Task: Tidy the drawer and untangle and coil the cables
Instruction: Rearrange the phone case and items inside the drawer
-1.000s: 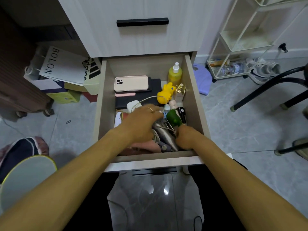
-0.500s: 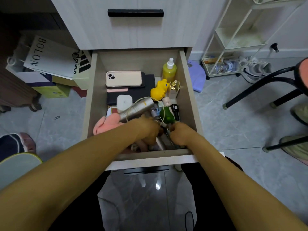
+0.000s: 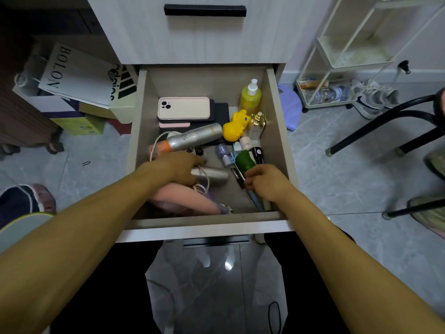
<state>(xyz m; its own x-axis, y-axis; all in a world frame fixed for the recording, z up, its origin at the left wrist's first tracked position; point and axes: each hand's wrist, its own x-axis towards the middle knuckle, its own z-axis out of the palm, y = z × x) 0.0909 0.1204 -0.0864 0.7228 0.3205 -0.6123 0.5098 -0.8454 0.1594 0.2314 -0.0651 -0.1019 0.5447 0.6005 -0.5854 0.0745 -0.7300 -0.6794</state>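
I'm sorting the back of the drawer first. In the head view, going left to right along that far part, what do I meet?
Cream phone case → yellow toy → yellow spray bottle, with the small gold-capped bottle just in front of it by the drawer's right wall.

Home, looks like a bedroom or living corner.
Wood-grain drawer [image 3: 140, 141] open under both hands, holding phone [image 3: 184, 108], spray bottle [image 3: 250, 97], yellow toy [image 3: 234, 127]. Left of the left hand [image 3: 179, 168]: shopping bags [image 3: 77, 75] on a tile floor [image 3: 337, 165]. Right of the right hand [image 3: 265, 180]: wire rack [image 3: 342, 56], sneakers [image 3: 375, 97], chair legs [image 3: 385, 126].
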